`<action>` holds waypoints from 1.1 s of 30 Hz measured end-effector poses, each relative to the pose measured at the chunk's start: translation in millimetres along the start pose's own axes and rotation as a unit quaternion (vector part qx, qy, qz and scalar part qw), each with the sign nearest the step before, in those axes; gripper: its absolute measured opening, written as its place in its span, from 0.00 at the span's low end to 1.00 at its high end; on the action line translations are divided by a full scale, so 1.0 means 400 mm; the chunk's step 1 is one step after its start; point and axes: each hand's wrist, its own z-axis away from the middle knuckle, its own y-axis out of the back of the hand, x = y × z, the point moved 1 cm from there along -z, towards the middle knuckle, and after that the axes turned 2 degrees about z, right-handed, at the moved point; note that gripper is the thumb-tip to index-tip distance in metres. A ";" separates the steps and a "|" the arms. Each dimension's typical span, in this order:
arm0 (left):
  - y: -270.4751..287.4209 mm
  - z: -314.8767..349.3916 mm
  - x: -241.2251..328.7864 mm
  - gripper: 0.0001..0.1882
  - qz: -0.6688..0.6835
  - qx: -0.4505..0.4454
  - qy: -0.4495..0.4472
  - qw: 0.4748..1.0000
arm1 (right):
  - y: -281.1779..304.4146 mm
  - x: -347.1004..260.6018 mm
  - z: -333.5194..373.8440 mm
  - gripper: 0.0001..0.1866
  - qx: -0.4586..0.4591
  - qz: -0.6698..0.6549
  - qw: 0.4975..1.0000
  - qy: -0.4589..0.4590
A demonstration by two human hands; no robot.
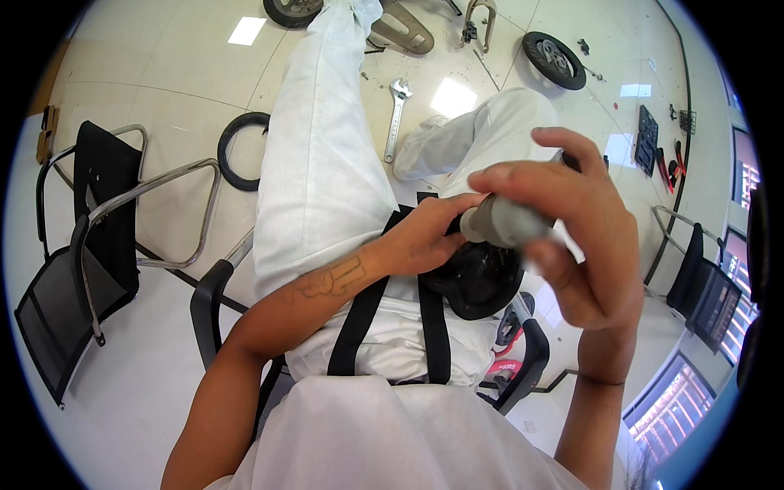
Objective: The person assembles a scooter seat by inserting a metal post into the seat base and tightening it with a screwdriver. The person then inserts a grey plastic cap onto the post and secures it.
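Note:
A glossy black curved part (475, 286) rests over my lap, its underside partly hidden. Close above it is a grey, rounded cylindrical piece (508, 224) with a paler narrow end, blurred near my right palm. My left hand (420, 235) reaches across and pinches the black part beside that narrow end. The fingers and thumb of my right hand (584, 220) curl around the grey piece, the thumb smeared by motion. A dark end (567, 161) shows behind the right hand; whether it belongs to the grey piece I cannot tell.
An adjustable wrench (397, 118) lies on the tiled floor between my legs. A small wheel (554, 60) and a black tyre (240, 152) lie farther out. Tools surround a black case (646, 140) at right. Chairs stand left (106, 204) and right (701, 269).

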 end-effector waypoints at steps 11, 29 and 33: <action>0.012 0.009 -0.014 0.22 -0.013 -0.005 -0.054 0.998 | -0.034 -0.002 -0.019 0.17 0.004 -0.088 0.996 0.004; 0.010 0.003 0.034 0.18 -0.083 -0.012 0.068 0.994 | 0.032 0.025 -0.088 0.18 -0.064 0.052 0.997 0.011; 0.006 0.010 0.034 0.17 -0.075 0.007 0.030 0.997 | 0.024 0.014 -0.086 0.17 -0.051 0.042 0.998 0.010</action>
